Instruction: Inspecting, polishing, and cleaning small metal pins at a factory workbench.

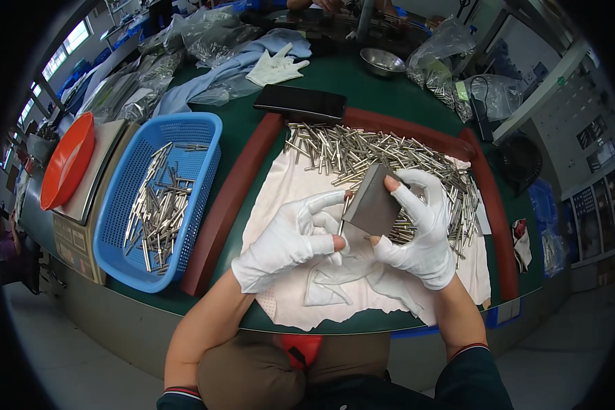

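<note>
On the far left an orange pan [68, 164] sits on a scale [78, 246], with a blue basket [208, 160] just beside it holding loose metal rods [160, 215]. Past the red-brown edging bar [224, 219], the gloved left hand [290, 232] pinches one slim rod [344, 214] between bare fingertip and thumb, over the pale pink cloth [287, 178]. The rod stands close along the near left edge of a dark grey block [374, 201]; whether they touch, I cannot tell. The gloved right hand [424, 232] grips that block, fingers on its upper edge and thumb low, face tilted. Behind and to the right lies a heap of similar rods [362, 150]. To do this well, I would hold the block firm at one angle and bring only the rod to it — light, even contact, both ends supported — with fingertips clear of the edge and glove fabric out of the gap.
</note>
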### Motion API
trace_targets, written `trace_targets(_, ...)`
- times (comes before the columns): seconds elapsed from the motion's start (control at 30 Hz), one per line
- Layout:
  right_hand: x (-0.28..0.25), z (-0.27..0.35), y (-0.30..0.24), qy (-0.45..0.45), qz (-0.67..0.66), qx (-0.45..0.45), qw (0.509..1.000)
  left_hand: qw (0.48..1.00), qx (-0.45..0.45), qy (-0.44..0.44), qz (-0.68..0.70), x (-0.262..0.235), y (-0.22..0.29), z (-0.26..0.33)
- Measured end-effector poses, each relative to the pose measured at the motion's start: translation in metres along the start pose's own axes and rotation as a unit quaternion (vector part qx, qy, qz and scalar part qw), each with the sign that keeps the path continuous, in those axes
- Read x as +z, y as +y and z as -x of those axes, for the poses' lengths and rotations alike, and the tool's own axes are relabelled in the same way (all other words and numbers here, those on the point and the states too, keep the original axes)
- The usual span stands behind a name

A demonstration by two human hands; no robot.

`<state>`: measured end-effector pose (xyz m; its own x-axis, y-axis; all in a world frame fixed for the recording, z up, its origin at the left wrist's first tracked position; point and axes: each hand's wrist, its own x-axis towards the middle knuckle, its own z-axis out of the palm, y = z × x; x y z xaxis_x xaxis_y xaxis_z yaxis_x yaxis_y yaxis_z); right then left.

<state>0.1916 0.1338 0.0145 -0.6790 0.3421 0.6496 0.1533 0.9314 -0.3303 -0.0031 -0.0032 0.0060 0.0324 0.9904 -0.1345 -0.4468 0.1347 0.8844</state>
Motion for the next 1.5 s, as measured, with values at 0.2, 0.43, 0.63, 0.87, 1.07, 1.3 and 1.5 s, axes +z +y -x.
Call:
trace_targets(0.2, 0.0, -0.001, 0.0, -0.022, -0.02, -0.016, 0.999, 0.999, -0.029, 0.008, -0.032, 0.002, 0.005, 0.002)
trace_targets(0.43, -0.007, -0.003, -0.002, -0.069, -0.018, -0.027, 0.997, 0.998, -0.055, -0.009, -0.025, -0.001, 0.003, 0.002)
trace_targets(0.63, 0.001, -0.003, -0.005, -0.015, -0.017, -0.035, 0.999, 0.998, -0.056, -0.006, -0.007, 0.001, 0.003, 0.001)
trace_targets(0.87, 0.006, -0.002, -0.01, 0.013, -0.005, -0.042, 0.999, 0.999, -0.051, 0.0, 0.0, 0.002, 0.0, 0.0)
trace_targets(1.07, 0.007, -0.003, -0.01, 0.011, -0.006, -0.046, 0.999, 0.998, -0.065, 0.004, -0.01, 0.005, 0.002, -0.001)
trace_targets(1.3, 0.009, 0.0, -0.01, 0.045, 0.02, -0.061, 0.997, 0.999, -0.028, 0.005, 0.025, -0.001, -0.002, 0.0)
trace_targets(1.5, 0.012, 0.003, -0.004, 0.06, 0.061, -0.096, 0.992, 1.0, -0.005, 0.008, 0.02, 0.0, -0.002, 0.001)
